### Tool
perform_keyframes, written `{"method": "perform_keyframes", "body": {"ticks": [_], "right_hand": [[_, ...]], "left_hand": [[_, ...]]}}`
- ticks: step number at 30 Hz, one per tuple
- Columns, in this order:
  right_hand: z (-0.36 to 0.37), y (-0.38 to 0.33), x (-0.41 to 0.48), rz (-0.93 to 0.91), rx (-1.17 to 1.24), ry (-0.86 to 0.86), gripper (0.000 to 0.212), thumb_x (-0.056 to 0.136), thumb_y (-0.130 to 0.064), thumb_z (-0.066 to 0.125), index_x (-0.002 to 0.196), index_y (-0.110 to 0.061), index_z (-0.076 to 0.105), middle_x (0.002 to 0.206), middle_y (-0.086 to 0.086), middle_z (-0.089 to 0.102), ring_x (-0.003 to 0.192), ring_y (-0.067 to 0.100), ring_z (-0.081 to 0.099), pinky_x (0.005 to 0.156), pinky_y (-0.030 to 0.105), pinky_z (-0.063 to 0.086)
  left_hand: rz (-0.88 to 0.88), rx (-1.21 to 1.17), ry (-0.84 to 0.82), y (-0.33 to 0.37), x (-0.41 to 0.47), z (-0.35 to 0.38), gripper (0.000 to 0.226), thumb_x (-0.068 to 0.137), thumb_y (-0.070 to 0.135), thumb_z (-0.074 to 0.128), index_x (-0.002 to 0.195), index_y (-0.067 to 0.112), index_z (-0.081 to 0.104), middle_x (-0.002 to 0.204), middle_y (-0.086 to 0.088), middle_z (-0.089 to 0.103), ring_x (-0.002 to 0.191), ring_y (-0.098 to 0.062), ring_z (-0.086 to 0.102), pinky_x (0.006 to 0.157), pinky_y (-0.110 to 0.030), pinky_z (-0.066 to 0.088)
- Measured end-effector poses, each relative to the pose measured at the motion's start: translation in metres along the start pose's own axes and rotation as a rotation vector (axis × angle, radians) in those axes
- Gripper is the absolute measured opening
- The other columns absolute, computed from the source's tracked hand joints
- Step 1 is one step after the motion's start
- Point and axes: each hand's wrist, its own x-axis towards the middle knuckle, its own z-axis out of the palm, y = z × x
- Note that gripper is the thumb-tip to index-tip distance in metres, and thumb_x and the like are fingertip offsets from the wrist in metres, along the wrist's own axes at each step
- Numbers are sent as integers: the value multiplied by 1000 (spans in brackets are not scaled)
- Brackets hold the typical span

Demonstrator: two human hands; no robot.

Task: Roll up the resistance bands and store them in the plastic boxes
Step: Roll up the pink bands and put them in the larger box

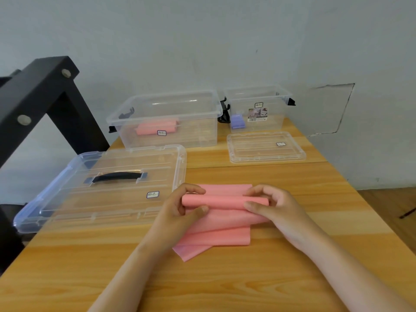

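A pink resistance band (221,224) lies folded on the wooden table, its far part wound into a tight roll. My left hand (180,210) pinches the roll's left end and my right hand (273,207) pinches its right end, thumbs on the near side. The band's loose layers spread toward me. Behind, a large clear plastic box (202,134) holds a rolled pink band (155,127). To its right a smaller clear box (273,121) holds a folded purple band (237,121).
The large box's lid (67,206) with a black handle lies left of my hands, overhanging the table edge. The small lid (265,146) lies in front of the small box. A black metal frame (40,91) stands at the left. A grey wall backs the table.
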Motion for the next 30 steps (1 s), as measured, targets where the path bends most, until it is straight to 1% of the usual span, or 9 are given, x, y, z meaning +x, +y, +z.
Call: {"method": "perform_keyframes", "body": {"ticks": [4,7,9,11,14,16,19,24,30], "right_hand": [[-2,0,-1,-47,-20,-4,20,76,-4,76,89,-18,69,98,-5,71,90,8,63,76,15,46],[-1,0,-1,6,-4,-38,22,77,-14,77,96,-23,68,99,-7,71,92,5,65,76,15,45],[1,1,0,25,-17,-21,18,79,-19,75,95,-24,69,95,-13,71,90,-1,64,73,9,44],[2,0,-1,0,-1,0,14,79,-16,75,90,-22,70,90,-14,70,84,-1,63,70,7,44],[1,-2,-2,-57,23,-5,17,76,-9,77,85,-22,69,90,-7,71,83,7,64,72,17,48],[1,-3,-2,-75,-15,13,20,75,-7,78,83,-22,69,95,-3,72,88,10,65,76,23,49],[1,-2,-2,-68,-21,9,19,75,-7,78,84,-22,69,95,-4,72,86,8,65,71,18,50],[1,-1,0,43,70,-8,18,76,-26,75,93,-24,71,90,-11,71,84,3,64,70,13,44],[-1,-1,-2,32,46,0,11,81,-23,72,92,-23,72,88,-14,71,78,-3,62,63,6,41]], "left_hand": [[-1,113,-69,0,-1,3,10,91,16,62,100,21,61,93,18,61,83,4,55,74,-9,39],[2,66,5,3,0,1,19,84,3,69,96,16,61,87,19,61,81,4,55,74,-9,39],[-15,-48,42,4,0,1,27,79,-4,70,98,12,60,93,11,61,84,2,56,76,-10,42],[-49,-99,36,5,-1,1,26,81,2,70,102,13,58,99,7,61,86,2,57,76,-11,44],[-56,-32,-58,5,-4,1,23,86,31,67,99,14,59,92,9,61,82,-1,54,72,-13,41],[-54,-6,-55,5,-3,1,25,87,39,63,95,15,60,87,8,60,80,-4,53,70,-13,40],[-33,9,-2,5,0,1,25,83,36,65,94,14,62,84,7,63,77,-5,55,68,-14,42],[7,-53,37,7,0,0,17,83,12,71,98,12,62,83,17,62,75,1,55,67,-10,42],[-31,10,43,6,-5,3,17,88,29,64,101,22,57,74,13,49,60,-3,38,54,-13,33]]}}
